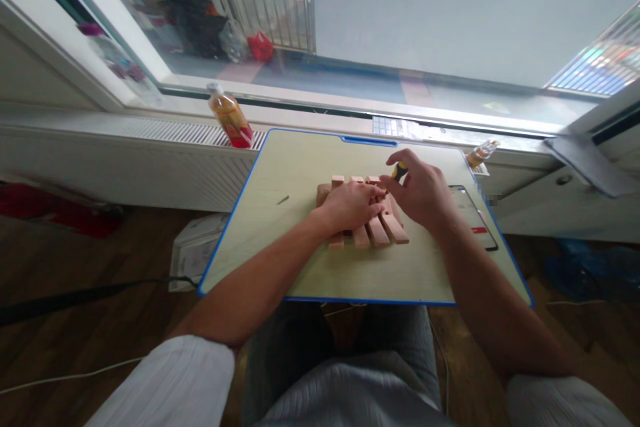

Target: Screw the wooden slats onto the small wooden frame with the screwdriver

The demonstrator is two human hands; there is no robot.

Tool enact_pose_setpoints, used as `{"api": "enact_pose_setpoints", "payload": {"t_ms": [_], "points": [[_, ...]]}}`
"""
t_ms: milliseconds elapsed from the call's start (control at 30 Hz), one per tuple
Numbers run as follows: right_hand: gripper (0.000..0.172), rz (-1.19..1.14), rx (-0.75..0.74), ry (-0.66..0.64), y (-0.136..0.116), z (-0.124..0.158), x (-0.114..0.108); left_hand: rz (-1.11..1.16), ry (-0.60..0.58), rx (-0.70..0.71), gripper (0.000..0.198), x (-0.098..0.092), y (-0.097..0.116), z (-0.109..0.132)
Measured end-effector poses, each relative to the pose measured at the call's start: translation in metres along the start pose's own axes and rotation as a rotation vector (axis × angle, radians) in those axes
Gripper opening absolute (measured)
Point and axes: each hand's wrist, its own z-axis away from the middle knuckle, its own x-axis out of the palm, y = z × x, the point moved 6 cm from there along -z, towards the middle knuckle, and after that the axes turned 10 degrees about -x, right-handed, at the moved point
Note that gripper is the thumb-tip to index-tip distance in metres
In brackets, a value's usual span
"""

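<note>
- Daylight comes in through the window (425, 7), bright and hazy on the glass.
- The lap table (300, 167) is evenly lit, with soft shadows.
- The floor (75, 267) is dim.
- Straight lines bow at the edges; corners are soft.

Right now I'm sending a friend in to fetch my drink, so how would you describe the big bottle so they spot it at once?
Find the wide window, then the white ledge under it. At the back left corner of the blue-edged board stands the bottle: orange drink, white cap, red label. The only other bottle, far right, is much smaller.
</note>
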Motion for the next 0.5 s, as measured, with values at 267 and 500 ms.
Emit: {"api": "enact_pose_setpoints", "payload": {"t_ms": [267,500], "points": [[0.022,-0.051,-0.023,-0.127,-0.016,0.004,0.007,-0.060,0.015,-0.005,0.031,0.003,-0.001,-0.002],[0.026,-0.088,-0.064,-0.243,-0.020,0.009,-0.001,-0.030,0.003,-0.013,0.030,0.000,-0.001,0.000]]}}
